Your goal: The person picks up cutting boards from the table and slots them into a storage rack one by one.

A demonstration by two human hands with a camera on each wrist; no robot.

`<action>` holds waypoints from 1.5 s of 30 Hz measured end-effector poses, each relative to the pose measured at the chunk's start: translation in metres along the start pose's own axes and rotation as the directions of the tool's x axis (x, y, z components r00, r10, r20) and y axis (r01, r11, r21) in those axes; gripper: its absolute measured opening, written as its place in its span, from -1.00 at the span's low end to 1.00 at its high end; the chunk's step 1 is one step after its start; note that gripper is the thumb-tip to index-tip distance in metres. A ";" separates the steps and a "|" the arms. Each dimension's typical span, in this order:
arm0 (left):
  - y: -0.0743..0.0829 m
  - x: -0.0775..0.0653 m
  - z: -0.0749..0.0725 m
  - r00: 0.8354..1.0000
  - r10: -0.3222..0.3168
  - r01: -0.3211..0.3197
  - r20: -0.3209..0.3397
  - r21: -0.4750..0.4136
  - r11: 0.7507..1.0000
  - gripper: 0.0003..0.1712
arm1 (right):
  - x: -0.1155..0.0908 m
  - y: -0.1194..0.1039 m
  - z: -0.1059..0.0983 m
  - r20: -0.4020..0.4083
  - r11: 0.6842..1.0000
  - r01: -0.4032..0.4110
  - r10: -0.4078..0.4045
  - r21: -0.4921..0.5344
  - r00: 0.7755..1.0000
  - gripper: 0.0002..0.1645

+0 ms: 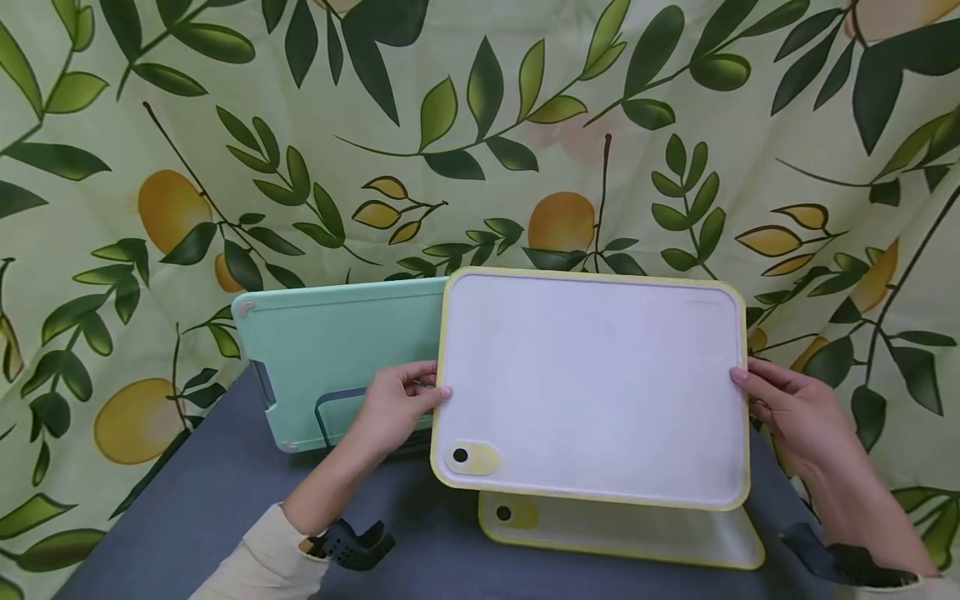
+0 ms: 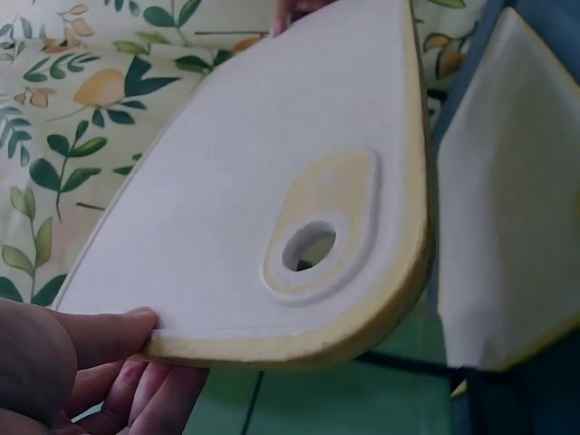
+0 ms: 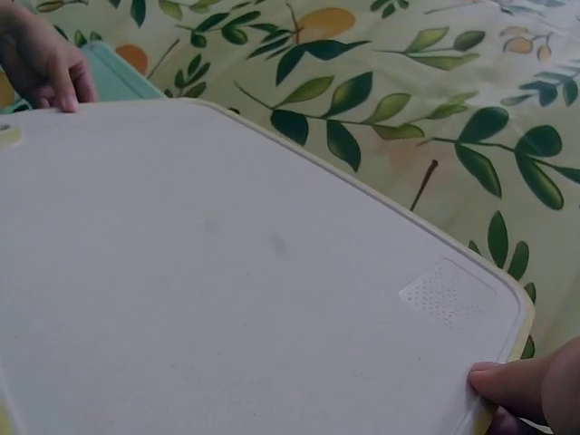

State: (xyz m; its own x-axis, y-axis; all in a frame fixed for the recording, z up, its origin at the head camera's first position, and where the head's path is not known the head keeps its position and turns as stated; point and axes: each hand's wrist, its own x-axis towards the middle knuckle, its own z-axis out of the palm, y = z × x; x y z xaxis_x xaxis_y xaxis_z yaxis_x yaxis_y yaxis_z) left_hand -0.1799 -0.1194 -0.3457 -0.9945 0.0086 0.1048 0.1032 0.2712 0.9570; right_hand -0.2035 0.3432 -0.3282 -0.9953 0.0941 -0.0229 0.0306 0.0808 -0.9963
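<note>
Our left hand point(image 1: 397, 404) and right hand point(image 1: 806, 417) pinch the cutting board point(image 1: 592, 383) by opposite edges above the table point(image 1: 187, 492), so a slipping thumb could drop it onto the second board point(image 1: 637, 529).

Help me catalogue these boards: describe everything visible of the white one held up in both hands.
The held-up board looks like plastic: a white face, yellow rim and rounded corners. In the head view, its lower-left corner has a yellow inset with a round through-hole; the upper-right has a dotted, textured patch. It faces the head camera, raised above another yellow-rimmed board and overlapping a mint-green one. The left hand and right hand pinch opposite edges.
</note>
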 end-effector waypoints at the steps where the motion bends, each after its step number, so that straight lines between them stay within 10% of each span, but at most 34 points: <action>1: 0.003 0.000 -0.005 1.000 0.003 -0.003 0.004 0.001 1.000 -0.56 | 0.002 -0.005 0.003 0.004 1.000 0.013 -0.013 -0.026 1.000 -0.84; 16: 0.048 0.003 -0.081 0.994 0.110 -0.107 -0.007 0.193 0.975 -0.55 | 0.032 -0.077 0.062 0.088 0.964 0.156 -0.140 -0.215 0.986 -0.27; 25: 0.071 0.013 -0.122 0.995 0.094 -0.083 -0.023 0.287 0.954 -0.52 | 0.049 -0.118 0.101 0.137 0.900 0.301 -0.271 -0.315 0.953 -0.31; 37: 0.091 0.038 -0.170 0.976 0.182 -0.114 -0.120 0.431 0.895 -0.49 | 0.080 -0.161 0.145 0.194 0.919 0.383 -0.360 -0.098 0.913 -0.47; 45: 0.098 0.050 -0.185 0.956 0.205 -0.109 -0.208 0.397 0.911 -0.44 | 0.098 -0.180 0.169 0.162 0.946 0.322 -0.311 -0.046 0.936 -0.49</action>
State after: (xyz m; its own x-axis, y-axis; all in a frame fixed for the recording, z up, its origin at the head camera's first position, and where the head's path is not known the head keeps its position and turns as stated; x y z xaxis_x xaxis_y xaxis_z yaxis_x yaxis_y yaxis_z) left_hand -0.2155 -0.2703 -0.1965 -0.9259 -0.1364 0.3524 0.1940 0.6287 0.7530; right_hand -0.3217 0.1698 -0.1652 -0.9564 -0.0975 0.2753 -0.2877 0.1524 -0.9455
